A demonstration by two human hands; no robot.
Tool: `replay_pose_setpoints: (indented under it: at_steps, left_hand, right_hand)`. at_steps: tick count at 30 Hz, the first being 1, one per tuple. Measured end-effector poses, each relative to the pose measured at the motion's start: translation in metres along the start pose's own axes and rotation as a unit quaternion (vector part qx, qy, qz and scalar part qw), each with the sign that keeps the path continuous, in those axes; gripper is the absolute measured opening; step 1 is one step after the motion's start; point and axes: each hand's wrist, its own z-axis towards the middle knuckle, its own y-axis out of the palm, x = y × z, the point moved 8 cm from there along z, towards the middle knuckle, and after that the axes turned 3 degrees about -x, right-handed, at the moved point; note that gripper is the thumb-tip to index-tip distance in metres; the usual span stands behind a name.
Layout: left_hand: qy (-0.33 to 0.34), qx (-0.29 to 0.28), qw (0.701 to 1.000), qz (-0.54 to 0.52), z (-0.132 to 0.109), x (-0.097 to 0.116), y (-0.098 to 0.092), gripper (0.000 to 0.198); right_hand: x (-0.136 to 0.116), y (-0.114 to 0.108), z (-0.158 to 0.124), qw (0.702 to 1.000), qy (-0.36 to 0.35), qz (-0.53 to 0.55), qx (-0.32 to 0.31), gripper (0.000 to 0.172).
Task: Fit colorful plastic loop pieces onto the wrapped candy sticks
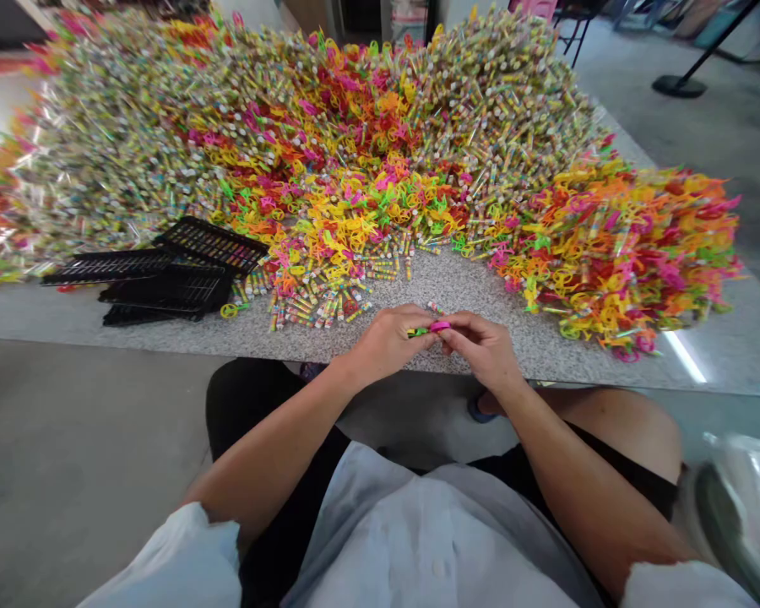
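- My left hand: fingers and thumb brought together in a pinch, with a small green-and-yellow piece between the tips.
- My right hand: thumb and forefinger drawn close on a pink piece; the other fingers curled.
- Position of both pieces: end to end at my meeting fingertips, above the front edge of the speckled table; the exact join is covered by my fingers.
- One loose tube: small, lying just beyond my fingertips.
- Printed tubes: a loose scatter on the table, ahead and to the left, near my left hand.
- Black trays: several, slatted, overlapping at uneven angles, left of the scatter.
- Mound of bright plastic pieces: yellow, orange, pink, red and green, to the right, well apart from my right hand.
- Left heap of tubes: broad, covering the far left of the table.
- Right heap of tubes: far side, with more bright pieces running between the two heaps.
- Black stand base: round, on the floor beyond the table's far right.
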Motion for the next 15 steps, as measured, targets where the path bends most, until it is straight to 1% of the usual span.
replay_pose_setpoints:
  at_steps: [2,4,7,9,11,13,15]
  left_hand:
    - [0.045,0.011,0.998,0.033,-0.002,0.008,-0.003,0.016]
    - [0.078,0.016,0.995,0.064,-0.004,0.014,-0.005,0.017]
    - [0.111,0.011,0.988,0.111,-0.006,0.021,-0.007,0.019]
    - [0.124,0.01,0.982,0.142,-0.007,0.024,-0.008,0.019]
    - [0.128,0.012,0.978,0.165,-0.008,0.025,-0.008,0.02]
    - [0.129,0.012,0.976,0.175,-0.008,0.026,-0.008,0.02]
    - [0.131,0.014,0.977,0.17,-0.008,0.026,-0.008,0.019]
  right_hand:
    - [-0.005,-0.001,-0.001,0.999,-0.021,-0.018,-0.017,0.021]
    - [-0.013,-0.001,-0.003,0.996,-0.056,-0.07,-0.028,0.022]
    - [-0.03,-0.002,-0.009,0.973,-0.141,-0.182,-0.023,0.026]
    - [-0.039,-0.001,-0.014,0.951,-0.195,-0.238,-0.013,0.033]
    - [-0.043,0.001,-0.018,0.934,-0.228,-0.274,-0.01,0.039]
    - [-0.044,0.003,-0.02,0.924,-0.241,-0.296,-0.013,0.044]
    - [-0.044,0.003,-0.02,0.92,-0.246,-0.306,-0.019,0.044]
